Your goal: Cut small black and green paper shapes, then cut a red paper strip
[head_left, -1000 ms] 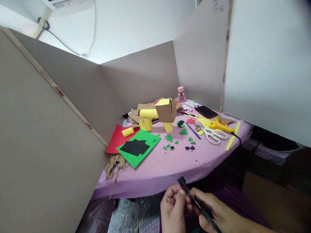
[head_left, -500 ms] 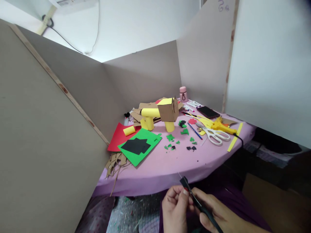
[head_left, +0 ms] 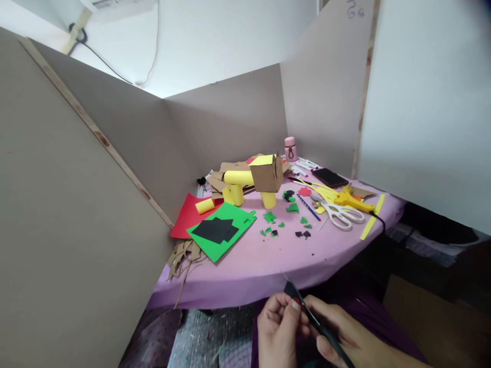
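Your left hand (head_left: 279, 329) has its grip pinched on a small black piece (head_left: 290, 290) at the near edge of the worktop (head_left: 253, 258); your right hand (head_left: 343, 327) grips a slender dark tool (head_left: 325, 333) against it.

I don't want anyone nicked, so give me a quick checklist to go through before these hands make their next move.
1. Left hand has hold of the small black piece: ok, pinched in the fingers.
2. Right hand has hold of the slim dark tool: ok, fingers around it.
3. Left fingertips well away from the tool: not ok, they are right beside it.
4. White-handled scissors out of the hands: ok, lying on the table.
5. Yellow glue gun switched off: cannot tell.
6. Green scraps tidied away: not ok, scattered on the table.
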Demonstrator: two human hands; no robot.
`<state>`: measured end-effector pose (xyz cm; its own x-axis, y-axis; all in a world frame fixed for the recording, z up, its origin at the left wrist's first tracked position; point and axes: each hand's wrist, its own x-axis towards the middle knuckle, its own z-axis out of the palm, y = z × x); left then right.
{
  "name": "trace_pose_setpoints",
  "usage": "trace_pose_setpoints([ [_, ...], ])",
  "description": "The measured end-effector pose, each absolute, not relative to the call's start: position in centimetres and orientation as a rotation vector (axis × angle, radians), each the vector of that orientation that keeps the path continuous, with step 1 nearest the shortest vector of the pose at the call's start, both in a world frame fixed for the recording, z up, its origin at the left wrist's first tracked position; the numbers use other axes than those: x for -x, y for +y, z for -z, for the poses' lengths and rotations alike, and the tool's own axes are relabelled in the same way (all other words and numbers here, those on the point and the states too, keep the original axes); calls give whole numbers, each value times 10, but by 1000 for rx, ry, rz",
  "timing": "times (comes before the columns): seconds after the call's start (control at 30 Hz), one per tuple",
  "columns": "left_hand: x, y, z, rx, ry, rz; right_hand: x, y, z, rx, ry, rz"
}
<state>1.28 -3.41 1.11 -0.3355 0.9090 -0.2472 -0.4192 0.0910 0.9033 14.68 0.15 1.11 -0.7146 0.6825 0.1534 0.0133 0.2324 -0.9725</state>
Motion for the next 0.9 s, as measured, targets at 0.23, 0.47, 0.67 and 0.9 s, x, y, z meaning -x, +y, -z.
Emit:
trace_pose_setpoints([
  [0.23, -12, -34, -8, -567, 1187, -1532, -148, 2, -11, 641, -1975, -1480],
  [0.47, -9, -35, -8, -615, 1223, -1509, -150, 2, -8, 667, -1969, -1486],
  [0.67, -8, -34, -7, -636, 1225, -1514, -150, 2, -10, 690, -1997, -1441],
  [0.9, -8, -35, -7, -618, 1205, -1537, -149, -1, -4, 703, -2006, -1443],
])
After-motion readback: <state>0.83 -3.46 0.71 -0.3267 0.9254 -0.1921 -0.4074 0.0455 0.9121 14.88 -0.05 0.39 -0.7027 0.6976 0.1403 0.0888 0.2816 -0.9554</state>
